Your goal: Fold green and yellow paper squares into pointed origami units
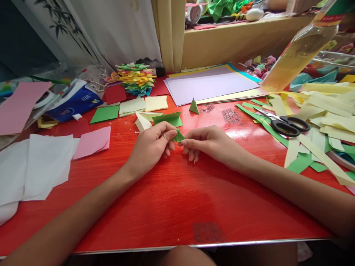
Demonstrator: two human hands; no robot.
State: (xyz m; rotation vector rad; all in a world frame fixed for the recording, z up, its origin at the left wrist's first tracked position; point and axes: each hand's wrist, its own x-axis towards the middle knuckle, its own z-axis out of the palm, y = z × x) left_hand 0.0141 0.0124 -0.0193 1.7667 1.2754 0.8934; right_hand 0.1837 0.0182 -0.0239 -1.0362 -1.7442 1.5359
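Note:
A small folded piece of green paper [179, 136] is held above the red table between both hands. My left hand [155, 142] pinches its left side between thumb and fingers. On its right corner, the thumb and forefinger of my right hand [208, 142] are closed. Just behind the hands lie a creased green paper [168, 119] and a folded cream paper [144, 121]. A little green folded triangle [194, 106] stands upright beyond my right hand. Part of the held paper is hidden by the fingers.
Black-handled scissors [288, 125] lie among paper strips [330, 114] at the right. A tilted bottle [299, 55] stands behind them. Lilac sheets [210, 83] and a colourful folded-paper stack [135, 79] are at the back. Pink paper squares [93, 142] and white tissues [47, 166] lie left.

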